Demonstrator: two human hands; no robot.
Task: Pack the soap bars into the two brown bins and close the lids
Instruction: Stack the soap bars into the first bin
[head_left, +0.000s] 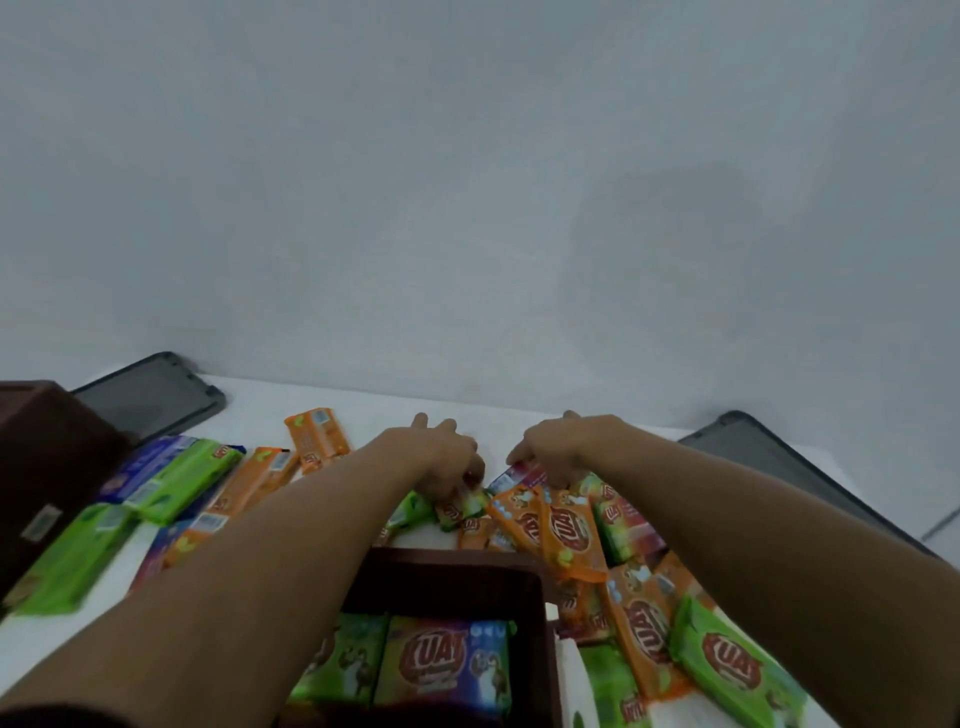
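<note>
Here, both hands, left hand (447, 457), right hand (558, 449), on soap bars (550, 519) beyond brown bin (452, 577).

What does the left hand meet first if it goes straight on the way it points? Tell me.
Probably nothing on the table: past the left hand only bare white table shows, then the grey wall. Depth is hard to judge from this view.

orange, green soap bars (566, 525); brown bin (447, 577)

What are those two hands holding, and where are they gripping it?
Left hand closes on a small green-orange soap bar by its far end. Right hand touches a blue-red bar's far end; a firm grip cannot be told.
</note>
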